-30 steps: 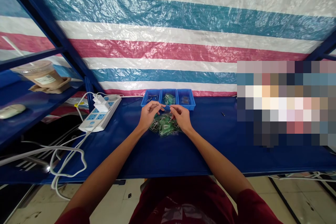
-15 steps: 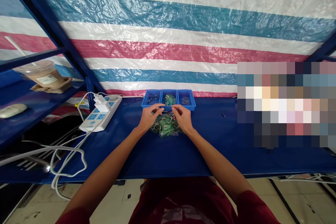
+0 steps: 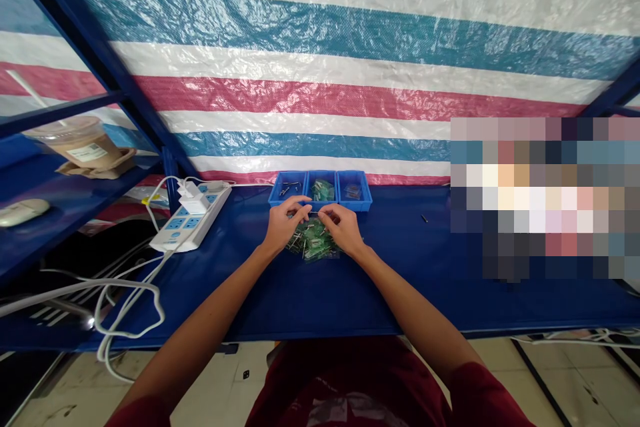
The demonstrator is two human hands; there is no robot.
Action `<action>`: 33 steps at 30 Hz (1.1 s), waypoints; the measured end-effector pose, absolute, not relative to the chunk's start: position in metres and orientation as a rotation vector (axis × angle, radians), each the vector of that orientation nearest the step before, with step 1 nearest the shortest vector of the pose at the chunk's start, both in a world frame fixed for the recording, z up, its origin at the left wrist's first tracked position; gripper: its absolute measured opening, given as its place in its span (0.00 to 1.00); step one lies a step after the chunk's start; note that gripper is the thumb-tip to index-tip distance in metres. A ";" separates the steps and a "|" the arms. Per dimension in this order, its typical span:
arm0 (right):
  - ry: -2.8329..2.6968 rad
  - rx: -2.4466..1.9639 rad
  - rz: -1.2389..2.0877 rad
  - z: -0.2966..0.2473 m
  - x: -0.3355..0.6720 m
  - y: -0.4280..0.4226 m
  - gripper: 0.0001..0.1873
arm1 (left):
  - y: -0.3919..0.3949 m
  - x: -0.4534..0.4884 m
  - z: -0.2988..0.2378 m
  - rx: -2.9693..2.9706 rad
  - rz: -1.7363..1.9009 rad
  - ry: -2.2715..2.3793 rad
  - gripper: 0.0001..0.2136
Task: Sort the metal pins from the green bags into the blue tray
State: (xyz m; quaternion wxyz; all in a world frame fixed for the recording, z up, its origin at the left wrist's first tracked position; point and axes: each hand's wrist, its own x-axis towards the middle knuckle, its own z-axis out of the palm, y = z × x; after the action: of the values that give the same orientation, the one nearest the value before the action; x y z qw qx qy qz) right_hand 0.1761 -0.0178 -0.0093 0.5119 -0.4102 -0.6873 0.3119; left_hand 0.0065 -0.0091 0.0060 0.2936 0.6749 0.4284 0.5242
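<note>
My left hand (image 3: 287, 219) pinches one end of a small thin metallic piece (image 3: 314, 213), too small to name. My right hand (image 3: 340, 223) is closed at its other end, thumb and index finger together. Both hands are just above a pile of green translucent plastic and small dark and silver rod-like parts (image 3: 315, 243) on the blue table. Behind them stand three joined blue bins: the left bin (image 3: 277, 198) has a few small rod-like parts, the middle bin (image 3: 321, 204) green plastic pieces, the right bin (image 3: 361, 205) small clear-looking pieces.
A white power strip (image 3: 193, 217) with a plugged-in charger (image 3: 193, 199) and loose white cables (image 3: 131, 330) lies at the left. A drink cup (image 3: 83, 143) and a white mouse (image 3: 24, 211) are on the side shelf. One small dark part (image 3: 425, 218) lies at right.
My right hand has moved left and slightly down, and its fingertips now meet the thin piece at my left hand's fingertips. My left hand has barely shifted.
</note>
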 end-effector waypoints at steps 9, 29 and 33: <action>-1.476 -0.943 0.880 -0.011 0.178 -0.017 0.12 | -0.006 0.005 0.005 1.826 1.422 1.204 0.12; -1.606 -1.010 0.774 -0.012 0.178 -0.017 0.15 | -0.007 0.006 0.001 1.831 1.426 1.162 0.12; -1.602 -1.003 0.768 -0.012 0.178 -0.017 0.14 | -0.006 0.006 0.001 1.826 1.438 1.168 0.12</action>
State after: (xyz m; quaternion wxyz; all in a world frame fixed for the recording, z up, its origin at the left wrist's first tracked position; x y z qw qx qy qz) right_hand 0.1777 -0.0169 -0.0119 0.5231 -0.4190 -0.6692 0.3207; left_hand 0.0061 -0.0065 0.0015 0.2668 0.6765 0.4329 0.5327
